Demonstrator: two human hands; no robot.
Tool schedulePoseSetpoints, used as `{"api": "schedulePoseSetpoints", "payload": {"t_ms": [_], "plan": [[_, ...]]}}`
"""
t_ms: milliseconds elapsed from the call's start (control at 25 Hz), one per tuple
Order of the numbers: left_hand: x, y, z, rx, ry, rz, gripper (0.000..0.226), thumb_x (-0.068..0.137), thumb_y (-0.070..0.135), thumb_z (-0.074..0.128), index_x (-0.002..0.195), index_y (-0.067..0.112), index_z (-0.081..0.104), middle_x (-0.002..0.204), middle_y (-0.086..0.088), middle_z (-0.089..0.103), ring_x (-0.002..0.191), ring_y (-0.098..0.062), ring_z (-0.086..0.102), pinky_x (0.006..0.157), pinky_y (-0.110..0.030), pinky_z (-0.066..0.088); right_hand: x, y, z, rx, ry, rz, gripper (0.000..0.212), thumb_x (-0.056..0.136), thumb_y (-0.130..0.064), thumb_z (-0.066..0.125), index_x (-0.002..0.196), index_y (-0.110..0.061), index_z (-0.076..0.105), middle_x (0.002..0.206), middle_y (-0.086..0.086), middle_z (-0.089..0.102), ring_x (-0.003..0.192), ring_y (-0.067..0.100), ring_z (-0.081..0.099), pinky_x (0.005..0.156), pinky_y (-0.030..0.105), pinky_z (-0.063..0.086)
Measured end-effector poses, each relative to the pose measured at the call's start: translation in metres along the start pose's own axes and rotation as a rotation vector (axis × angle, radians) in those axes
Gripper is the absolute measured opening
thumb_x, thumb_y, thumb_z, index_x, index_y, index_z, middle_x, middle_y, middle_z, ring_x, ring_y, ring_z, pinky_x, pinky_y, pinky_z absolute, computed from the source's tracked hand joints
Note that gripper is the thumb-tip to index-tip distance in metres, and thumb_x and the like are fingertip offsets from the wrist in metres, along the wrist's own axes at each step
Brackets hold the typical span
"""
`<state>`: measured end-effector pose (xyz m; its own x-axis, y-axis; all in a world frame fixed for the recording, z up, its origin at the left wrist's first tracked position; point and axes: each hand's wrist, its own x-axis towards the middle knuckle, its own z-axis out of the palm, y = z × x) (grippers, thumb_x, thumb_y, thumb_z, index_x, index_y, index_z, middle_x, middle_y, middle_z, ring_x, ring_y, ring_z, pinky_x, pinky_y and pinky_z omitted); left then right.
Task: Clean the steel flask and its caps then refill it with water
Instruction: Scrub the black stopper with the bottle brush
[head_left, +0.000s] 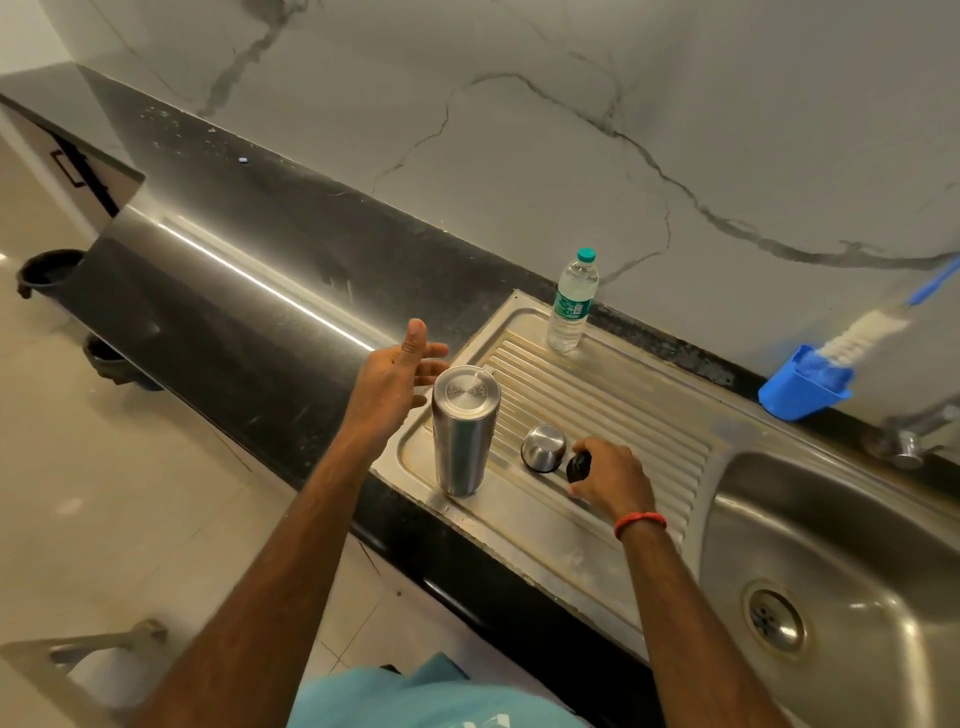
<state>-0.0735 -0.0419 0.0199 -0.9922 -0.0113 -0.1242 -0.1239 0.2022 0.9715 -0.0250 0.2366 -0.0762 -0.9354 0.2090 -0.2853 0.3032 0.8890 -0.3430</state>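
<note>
The left hand (395, 379) was open by the flask (464, 431). The right hand (613, 475) held the black cap (578, 464), which should probably be set down flat.

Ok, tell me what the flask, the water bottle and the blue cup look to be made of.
Flask: brushed steel, by its dull grey sheen and stamped base.
Water bottle: clear thin plastic, see-through, with a green cap.
Blue cup: probably moulded plastic, opaque, evenly coloured and slightly glossy.

Left hand (397, 379) spread open; right hand (613, 475) grip pinched.
</note>
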Motion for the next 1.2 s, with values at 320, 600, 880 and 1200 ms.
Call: {"api": "schedulePoseSetpoints", "payload": {"t_ms": [320, 600, 880, 1200], "plan": [[-0.003, 0.048, 0.001, 0.078, 0.013, 0.223, 0.058, 0.101, 0.061, 0.031, 0.117, 0.021, 0.07, 0.114, 0.004, 0.072, 0.106, -0.009, 0.067, 0.094, -0.036, 0.054, -0.019, -0.002, -0.039, 0.207, 0.189, -0.066, 0.058, 0.07, -0.026, 0.088, 0.122, -0.021, 0.064, 0.115, 0.005, 0.069, 0.107, 0.025, 0.065, 0.089, 0.037, 0.056], [-0.025, 0.094, 0.033, 0.209, 0.126, 0.588, 0.059, 0.098, 0.059, 0.044, 0.095, 0.007, 0.073, 0.09, -0.012, 0.075, 0.08, -0.019, 0.068, 0.074, -0.025, 0.052, -0.053, -0.002, -0.095, 0.42, 0.363, -0.183, 0.056, 0.068, -0.041, 0.089, 0.116, -0.025, 0.064, 0.106, -0.003, 0.068, 0.097, 0.014, 0.063, 0.086, 0.031, 0.056], [-0.038, 0.103, 0.108, 0.237, -0.025, 0.767, 0.038, 0.101, 0.05, 0.051, 0.11, 0.022, 0.075, 0.098, 0.012, 0.075, 0.089, -0.001, 0.07, 0.073, -0.032, 0.06, -0.092, 0.023, -0.141, 0.503, 0.397, -0.228, 0.058, 0.064, -0.054, 0.087, 0.113, -0.033, 0.063, 0.1, -0.014, 0.067, 0.095, 0.007, 0.064, 0.086, 0.031, 0.058], [-0.085, 0.088, 0.205, -0.002, -0.573, 0.192, 0.054, 0.098, 0.062, 0.036, 0.111, 0.025, 0.072, 0.097, -0.002, 0.077, 0.092, -0.02, 0.074, 0.083, -0.045, 0.059, -0.12, 0.05, -0.171, 0.647, 0.4, -0.279, 0.057, 0.06, -0.044, 0.092, 0.11, -0.031, 0.066, 0.094, -0.015, 0.07, 0.088, 0.0, 0.067, 0.082, 0.027, 0.059]]}}
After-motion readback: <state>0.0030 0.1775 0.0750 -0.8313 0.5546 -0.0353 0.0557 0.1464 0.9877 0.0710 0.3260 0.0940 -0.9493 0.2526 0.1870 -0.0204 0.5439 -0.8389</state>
